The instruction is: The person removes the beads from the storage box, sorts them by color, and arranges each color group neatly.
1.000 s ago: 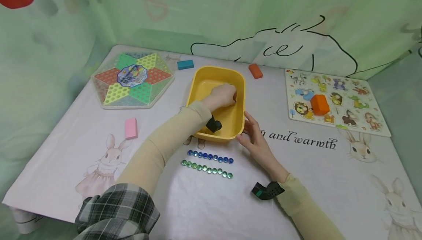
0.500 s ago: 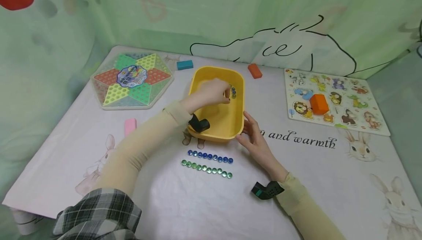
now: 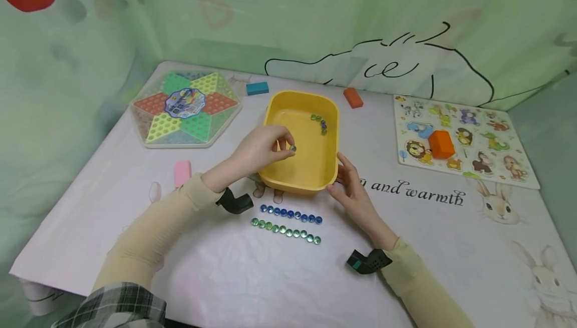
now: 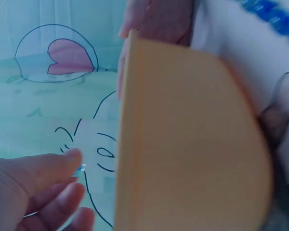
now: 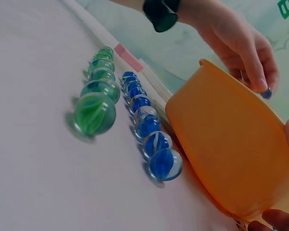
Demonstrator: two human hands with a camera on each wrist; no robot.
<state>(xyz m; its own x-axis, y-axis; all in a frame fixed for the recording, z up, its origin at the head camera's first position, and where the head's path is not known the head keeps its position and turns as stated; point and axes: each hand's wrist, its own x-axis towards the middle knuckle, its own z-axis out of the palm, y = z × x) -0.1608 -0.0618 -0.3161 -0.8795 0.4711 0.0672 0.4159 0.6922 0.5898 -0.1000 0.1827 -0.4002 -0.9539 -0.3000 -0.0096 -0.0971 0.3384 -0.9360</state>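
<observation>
In the head view my left hand (image 3: 261,147) is over the left part of a yellow plastic bin (image 3: 299,185). Its thumb and fingertips pinch a blue glass marble (image 5: 266,93), mostly covered by the fingers in the left wrist view. My right hand (image 3: 353,195) rests against the outside of the bin's near right corner, fingers along the side and thumb toward the front. Inside the bin, several marbles (image 3: 318,118) lie near the far right corner. In front of it run a row of blue marbles (image 3: 290,214) and a row of green marbles (image 3: 282,229).
Left of the bin lie a hexagonal Chinese checkers board (image 3: 187,110) and a pink block (image 3: 182,173). A blue block (image 3: 257,88) and a red-orange block (image 3: 353,98) lie toward the back. An orange block (image 3: 441,144) sits on an animal puzzle board (image 3: 489,140) at right.
My left hand has drawn back from the bin's far right toward its left side, now with a marble between the fingertips, uncovering the marbles inside. My right hand has stayed at the corner.
</observation>
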